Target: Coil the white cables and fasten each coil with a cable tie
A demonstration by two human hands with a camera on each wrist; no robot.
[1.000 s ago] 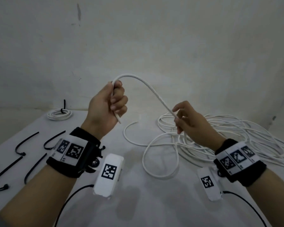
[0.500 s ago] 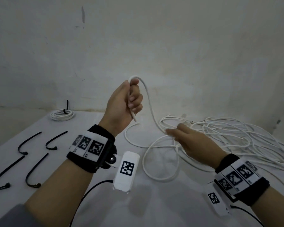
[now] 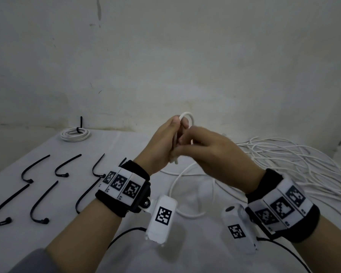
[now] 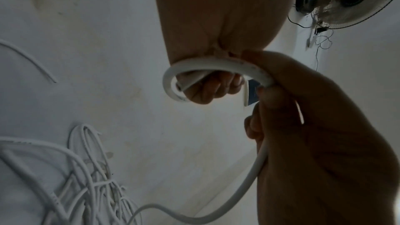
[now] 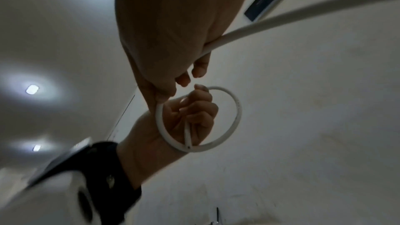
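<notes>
1. White cloth is covering the table (image 3: 126, 146), backed by a stained pale wall.
2. The left hand (image 3: 161, 146) is clenching around the white cable (image 5: 234, 109) end, holding one small loop.
3. The right hand (image 3: 215, 152) is pinching that cable beside it, at 3 o'clock.
4. Loose cable (image 3: 295, 160) is lying piled at 3 o'clock; cable ties (image 3: 37, 201) at 9; the finished coil (image 3: 75, 133) at 10.

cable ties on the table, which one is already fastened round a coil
The cable tie at the far left, cinched on the finished coil; the rest lie loose and unfastened.
</notes>
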